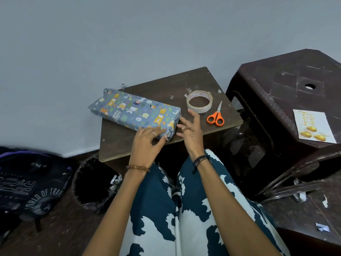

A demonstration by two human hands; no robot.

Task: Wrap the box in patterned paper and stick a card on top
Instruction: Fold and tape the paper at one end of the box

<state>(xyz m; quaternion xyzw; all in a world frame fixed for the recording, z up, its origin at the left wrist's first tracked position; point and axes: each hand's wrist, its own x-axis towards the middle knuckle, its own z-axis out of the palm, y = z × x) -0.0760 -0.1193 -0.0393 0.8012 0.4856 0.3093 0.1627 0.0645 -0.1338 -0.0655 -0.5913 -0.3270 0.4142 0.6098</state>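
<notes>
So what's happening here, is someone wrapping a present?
Yes. A person sits at a small brown table with a box already covered in blue animal-print paper. The left hand rests on the box's near end, fingers fairly straight, while the right hand hovers open beside that end, holding nothing. A tape roll and orange scissors lie on the table. The card is not on yet; it lies on a dark stool to the right.

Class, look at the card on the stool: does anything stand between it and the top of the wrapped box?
Only the right hand hovers in the path, beside the box. The tape roll and scissors lie low between the box and the card.
</notes>
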